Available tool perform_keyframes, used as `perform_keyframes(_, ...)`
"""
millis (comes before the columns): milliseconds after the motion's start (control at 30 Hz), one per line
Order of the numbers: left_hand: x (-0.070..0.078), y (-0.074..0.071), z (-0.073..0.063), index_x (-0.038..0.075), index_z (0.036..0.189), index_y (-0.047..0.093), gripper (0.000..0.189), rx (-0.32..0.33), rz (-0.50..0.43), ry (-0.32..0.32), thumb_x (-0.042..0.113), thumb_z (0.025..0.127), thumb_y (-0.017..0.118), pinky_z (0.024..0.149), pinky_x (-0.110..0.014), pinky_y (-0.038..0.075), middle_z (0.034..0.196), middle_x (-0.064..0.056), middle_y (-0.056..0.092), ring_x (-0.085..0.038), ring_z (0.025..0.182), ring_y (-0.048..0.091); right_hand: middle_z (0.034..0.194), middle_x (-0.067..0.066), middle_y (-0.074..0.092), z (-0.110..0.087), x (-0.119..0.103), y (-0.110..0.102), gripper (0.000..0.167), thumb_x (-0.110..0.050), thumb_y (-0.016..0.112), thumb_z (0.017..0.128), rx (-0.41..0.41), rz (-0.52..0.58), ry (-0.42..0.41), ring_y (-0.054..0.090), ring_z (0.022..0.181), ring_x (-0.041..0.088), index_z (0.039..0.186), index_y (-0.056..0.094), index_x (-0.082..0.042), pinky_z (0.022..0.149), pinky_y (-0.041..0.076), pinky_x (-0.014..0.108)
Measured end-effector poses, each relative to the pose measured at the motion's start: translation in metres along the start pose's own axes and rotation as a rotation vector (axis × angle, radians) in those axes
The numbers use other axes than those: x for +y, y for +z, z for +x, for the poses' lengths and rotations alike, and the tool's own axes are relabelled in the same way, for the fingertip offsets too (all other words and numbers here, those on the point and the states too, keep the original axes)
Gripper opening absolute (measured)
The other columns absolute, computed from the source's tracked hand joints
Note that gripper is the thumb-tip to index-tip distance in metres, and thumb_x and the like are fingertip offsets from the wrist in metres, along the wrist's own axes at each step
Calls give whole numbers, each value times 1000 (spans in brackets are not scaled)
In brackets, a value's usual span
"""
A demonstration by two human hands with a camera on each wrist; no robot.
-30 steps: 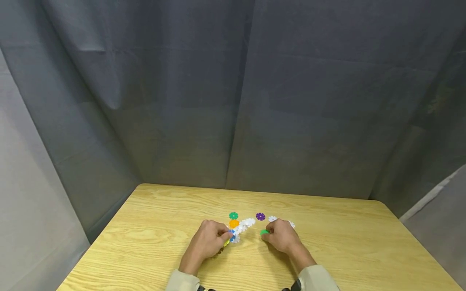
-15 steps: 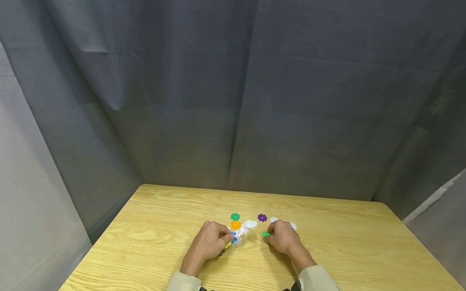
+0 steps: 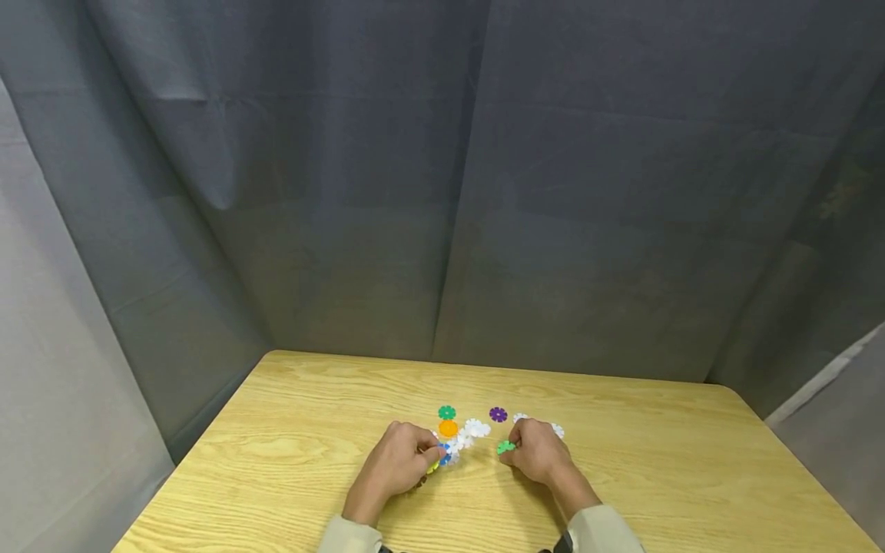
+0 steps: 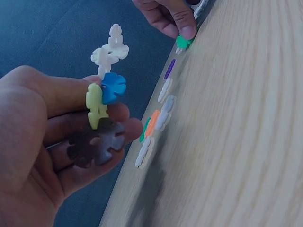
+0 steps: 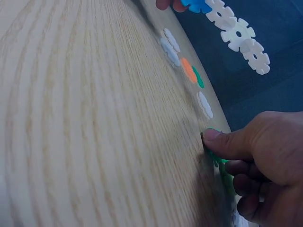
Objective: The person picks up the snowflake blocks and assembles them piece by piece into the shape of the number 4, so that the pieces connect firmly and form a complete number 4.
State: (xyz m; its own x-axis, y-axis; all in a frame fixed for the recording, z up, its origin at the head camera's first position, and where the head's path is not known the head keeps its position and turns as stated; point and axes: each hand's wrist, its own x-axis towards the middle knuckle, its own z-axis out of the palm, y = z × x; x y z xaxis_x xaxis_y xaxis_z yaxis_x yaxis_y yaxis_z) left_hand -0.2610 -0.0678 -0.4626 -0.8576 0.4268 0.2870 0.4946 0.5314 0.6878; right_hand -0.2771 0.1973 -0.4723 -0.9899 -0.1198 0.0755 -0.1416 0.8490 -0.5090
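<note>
While near orange disc (image 3: 448,428), left fingers (image 4: 66,91) pinching a chain (image 4: 113,88), right fingers (image 5: 236,143) green disc (image 4: 182,41).

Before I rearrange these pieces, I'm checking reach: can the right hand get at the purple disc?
Probably yes: the purple disc lies uncovered near the right hand, though the green disc in its grip may need releasing first.

- a curtained-off space, like a simple studio booth; what building holds it cannot be told
- wood-grain table (image 3: 657,461) with rounded far corners, standing inside the hangings
- dark grey cloth (image 3: 346,192) hanging in folds behind it, joined near the middle
- pale panel (image 3: 62,307) closing the left side, light grey panel (image 3: 836,438) lower right
</note>
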Motion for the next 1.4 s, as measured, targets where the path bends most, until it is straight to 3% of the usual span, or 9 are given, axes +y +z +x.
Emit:
perform_keyframes(167,-1,1,0,12,82,78,15,-20,-37,-22,16,95,70,60,-25,52,71,10,68,-4,45,56,75,0,55,-3,0,-1,27,-10,85,77,11,65,0,50,68,16,85,60,-6,61,44,32)
perform_keyframes(333,-1,0,0,11,79,76,18,-29,-51,-25,15,95,70,56,-25,50,67,5,67,-5,43,55,72,-1,54,-7,-1,-3,18,-3,82,79,9,126,-25,50,66,15,88,67,-2,60,45,31)
perform_keyframes(467,0,-2,0,13,79,76,18,-35,-60,-37,16,95,70,56,-25,50,66,6,66,-6,44,55,71,-2,56,-9,-1,-4,9,-3,81,81,13,130,-54,50,67,16,83,72,-3,61,45,32)
perform_keyframes(700,1,-3,0,10,79,76,18,-43,-67,-30,15,95,70,56,-25,50,61,4,64,-7,43,55,60,-4,49,-12,-1,-4,27,-6,79,84,13,153,-81,42,60,14,65,60,-10,57,37,30)
perform_keyframes(867,2,-3,0,9,83,78,16,-50,-59,-31,16,95,70,58,-25,51,65,3,67,-7,44,55,62,-2,51,-14,0,-5,19,-4,75,88,26,226,-83,42,59,14,72,65,-9,56,37,28)
perform_keyframes(1100,2,-2,-1,10,85,79,14,-60,-55,-38,16,95,70,60,-25,51,67,3,67,-6,43,53,68,3,53,-15,1,-8,12,-3,67,94,20,365,-20,42,61,15,83,68,-7,54,36,25)
perform_keyframes(1400,1,-1,-1,13,80,78,16,-66,-48,-25,16,95,71,57,-24,48,62,1,65,-4,45,48,70,4,52,-19,-4,-14,11,-2,64,96,23,459,-45,43,63,16,85,65,-2,56,37,26)
